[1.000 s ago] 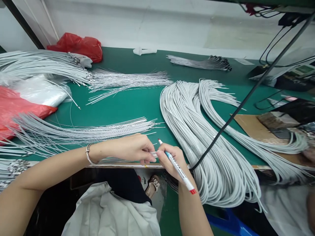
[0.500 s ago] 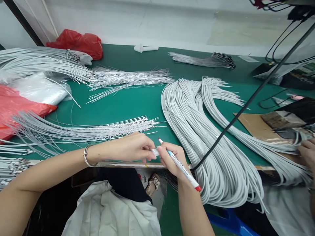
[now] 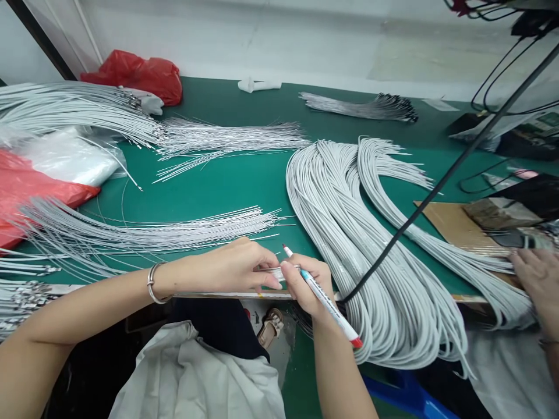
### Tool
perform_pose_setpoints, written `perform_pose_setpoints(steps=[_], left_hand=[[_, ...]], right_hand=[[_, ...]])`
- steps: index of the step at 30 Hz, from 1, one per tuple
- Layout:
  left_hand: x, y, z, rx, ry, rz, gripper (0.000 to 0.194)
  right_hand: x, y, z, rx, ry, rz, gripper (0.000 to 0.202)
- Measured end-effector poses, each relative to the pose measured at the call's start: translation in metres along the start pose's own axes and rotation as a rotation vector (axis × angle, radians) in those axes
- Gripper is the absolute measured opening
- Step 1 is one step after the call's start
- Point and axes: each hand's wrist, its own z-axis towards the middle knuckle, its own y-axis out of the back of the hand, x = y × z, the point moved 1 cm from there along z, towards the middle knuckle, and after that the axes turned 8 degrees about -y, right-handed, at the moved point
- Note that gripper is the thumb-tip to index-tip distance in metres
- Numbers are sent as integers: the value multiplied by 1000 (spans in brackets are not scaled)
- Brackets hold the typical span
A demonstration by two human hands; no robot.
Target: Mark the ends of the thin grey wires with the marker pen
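At the table's front edge my left hand (image 3: 244, 265) is closed on a few thin wires (image 3: 276, 272). My right hand (image 3: 309, 280) meets it there, fingertips on the same wires. A white marker pen (image 3: 325, 302) with a red end lies across my right hand, its uncapped red tip pointing up and away from me. Behind my left hand a loose bundle of thin grey wires (image 3: 174, 230) lies on the green table (image 3: 209, 192). To the right of my right hand, a thick bundle of light grey cables (image 3: 362, 244) hangs over the edge.
Wire bundles (image 3: 236, 138) lie further back, with a dark-tipped bundle (image 3: 362, 107) near the wall. Red bags (image 3: 140, 75) and a clear bag (image 3: 74, 157) are on the left. A black rod (image 3: 419, 209) slants across the right. Another person's hand (image 3: 539, 279) touches cables on cardboard (image 3: 463, 230).
Both my hands have shifted very slightly, still together on the wires. The other person's hand has moved left, further into view, over the cables.
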Motion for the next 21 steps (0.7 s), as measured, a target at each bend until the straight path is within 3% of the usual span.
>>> perform_pose_setpoints(steps=[5, 8, 11, 14, 18, 21], left_hand=[[-1, 0, -1, 2, 13, 95, 26], [4, 1, 0, 24, 47, -48, 20], [12, 5, 1, 10, 88, -251, 19], [17, 9, 1, 5, 106, -348, 24], [18, 12, 2, 6, 121, -404, 25], [18, 13, 3, -5, 139, -423, 23]], right_hand=[[5, -4, 4, -1, -10, -9, 42], [5, -2, 4, -11, -19, 17, 38], [1, 2, -2, -158, 58, -12, 23], [-3, 4, -11, -306, 165, -103, 34], [0, -5, -15, -282, 259, -191, 44], [1, -15, -13, -292, 235, -97, 45]])
